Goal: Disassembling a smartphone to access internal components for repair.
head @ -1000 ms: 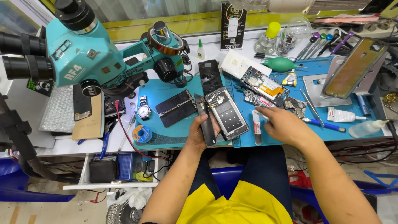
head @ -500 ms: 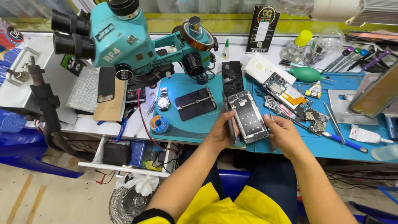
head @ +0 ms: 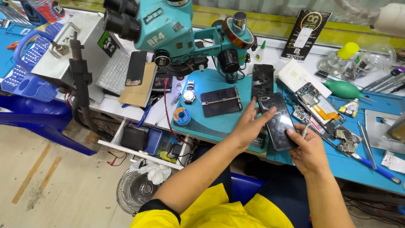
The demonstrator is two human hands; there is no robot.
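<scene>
Table: a white table [head: 126,110] is carrying a teal mat [head: 211,124] near its front edge and a blue mat [head: 363,166] toward its right end; both are crowded with parts and tools.
Floor: a beige floor [head: 50,185] is showing at the left, with a small fan [head: 134,192] lying below the table's front edge and a blue chair [head: 38,120] beside the table's left end.
Phone: a black phone [head: 277,121] is being held glossy back up over the front edge, where the two mats meet.
Left hand: the left hand [head: 248,126] is resting its fingers [head: 265,115] stretched flat across the phone's left side.
Right hand: the right hand [head: 310,152] is gripping the phone's lower right corner, thumb on top, fingers curled under it.
Microscope: a teal microscope [head: 168,29] is standing at the back of the teal mat, with a black holder plate [head: 221,101] under it.
Opened phone: an opened phone [head: 318,101] is lying on the blue mat, just right of the held phone.
Package: a tall black card package [head: 306,36] with a white panel is leaning at the table's back edge.
Bottle: a clear bottle with a yellow cap [head: 339,59] is standing near the back right corner.
Watch: a wristwatch [head: 189,93] is lying left of the teal mat.
Tape: a small blue roll of tape [head: 182,115] is sitting near the front edge.
</scene>
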